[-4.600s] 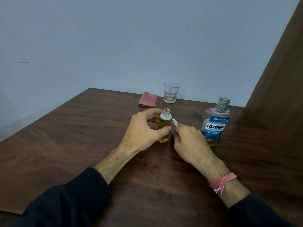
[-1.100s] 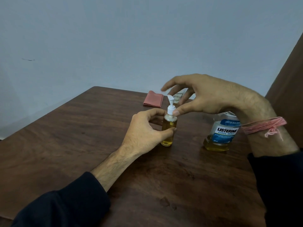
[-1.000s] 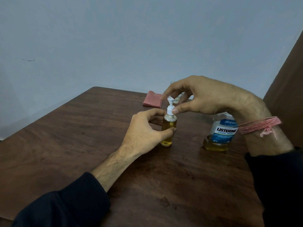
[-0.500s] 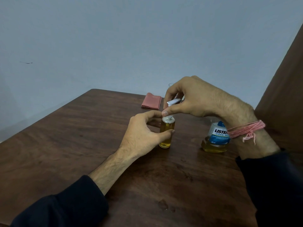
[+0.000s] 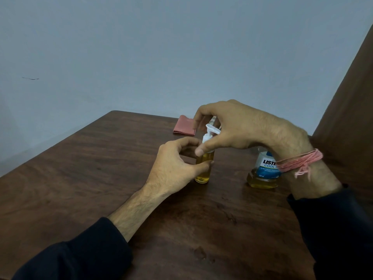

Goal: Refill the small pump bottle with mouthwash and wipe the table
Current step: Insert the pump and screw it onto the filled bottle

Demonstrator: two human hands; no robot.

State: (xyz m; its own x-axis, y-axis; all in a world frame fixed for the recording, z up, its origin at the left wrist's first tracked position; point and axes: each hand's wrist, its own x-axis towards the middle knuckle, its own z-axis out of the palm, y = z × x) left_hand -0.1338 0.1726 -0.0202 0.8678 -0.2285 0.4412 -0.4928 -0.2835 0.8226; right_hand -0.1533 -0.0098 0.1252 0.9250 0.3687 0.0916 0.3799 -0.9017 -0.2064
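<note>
the small clear pump bottle, filled with amber liquid, stands upright on the dark brown wooden table, near its middle. the left hand wraps it from the left side, thumb in front and fingers curled behind, so this grip is grasping the bottle's body. the right hand comes in from above and the right, its thumb and fingers pinching the white plastic pump head that sits on the bottle's neck; this grip is grasping the pump head, with the nozzle sticking out between the fingers. a pink thread band circles the right wrist, and both forearms come out of dark sleeves.

to the right of the small bottle, well apart from it, stands the larger clear mouthwash bottle with a blue and white label, upright on the table, with a low layer of amber liquid at its bottom; the right wrist hides its top. a folded pink cloth lies flat near the table's far edge, behind the hands. a bit of clear glass shows behind the right hand's fingers, too hidden to tell more. a plain pale blue-grey wall rises behind the table, and a brown panel stands at the right.
</note>
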